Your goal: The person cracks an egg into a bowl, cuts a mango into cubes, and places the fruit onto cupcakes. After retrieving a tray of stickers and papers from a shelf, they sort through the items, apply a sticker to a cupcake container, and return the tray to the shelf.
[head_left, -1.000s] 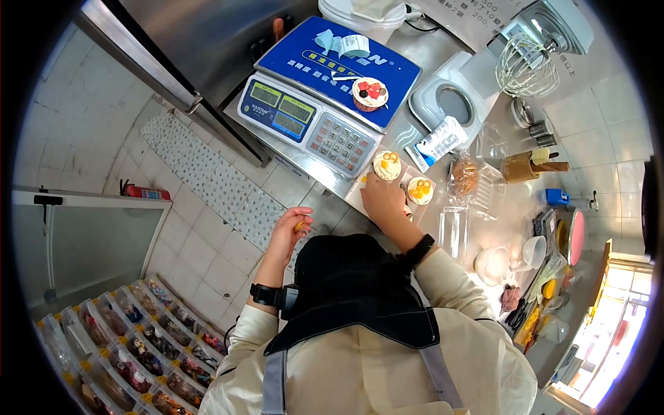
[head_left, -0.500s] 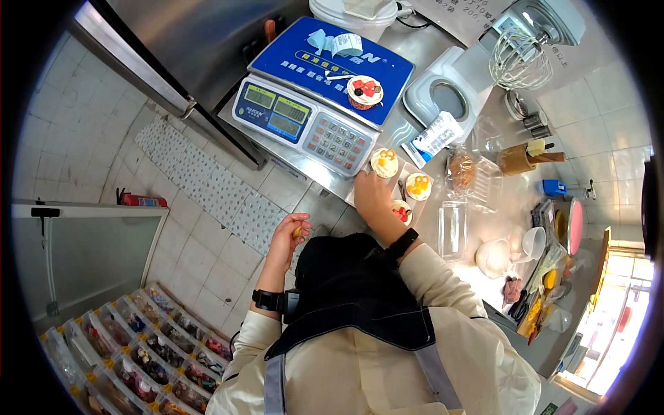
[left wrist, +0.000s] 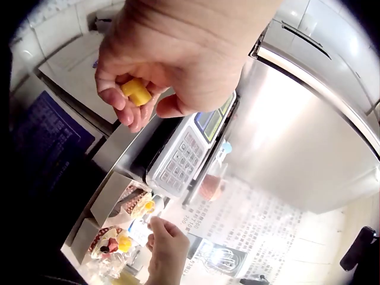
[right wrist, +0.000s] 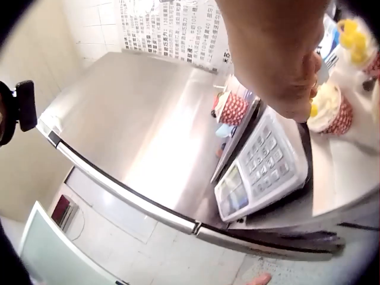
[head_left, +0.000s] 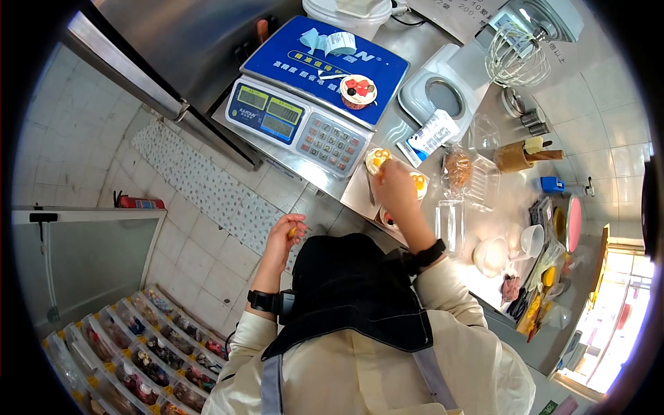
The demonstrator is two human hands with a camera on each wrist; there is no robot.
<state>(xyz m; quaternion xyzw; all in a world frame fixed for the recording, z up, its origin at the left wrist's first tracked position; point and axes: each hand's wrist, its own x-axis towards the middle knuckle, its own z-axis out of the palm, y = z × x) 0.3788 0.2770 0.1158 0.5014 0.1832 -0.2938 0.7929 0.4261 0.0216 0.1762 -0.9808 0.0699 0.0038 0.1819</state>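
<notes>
In my left hand [left wrist: 172, 65], small yellow mango cubes [left wrist: 136, 92] lie within curled fingers, held out beside the counter. My right hand [head_left: 398, 188] is over a white cardboard box [head_left: 356, 192] of cupcakes, thumb and fingers pinched together, a bit of yellow showing at the tips. Right below those fingertips is a cream-topped cupcake [right wrist: 329, 113] in a red dotted cup. Another mango-topped cupcake [head_left: 420, 181] is partly covered by the right hand. A cupcake with red fruit [head_left: 389, 220] sits at the box's near end, mostly hidden by the forearm.
Behind the box stands a digital scale [head_left: 273, 119] with a fruit-topped cupcake [head_left: 357, 90] on its blue plate. A stand mixer [head_left: 443, 93], a blue-and-white packet [head_left: 429, 138], clear plastic trays [head_left: 449, 225] and a bagged brown item [head_left: 458, 169] sit to the right.
My right hand has shifted from the box's near left side rightward, up over the cupcakes. The left hand stays put with its mango cubes. The head view has shifted slightly.
</notes>
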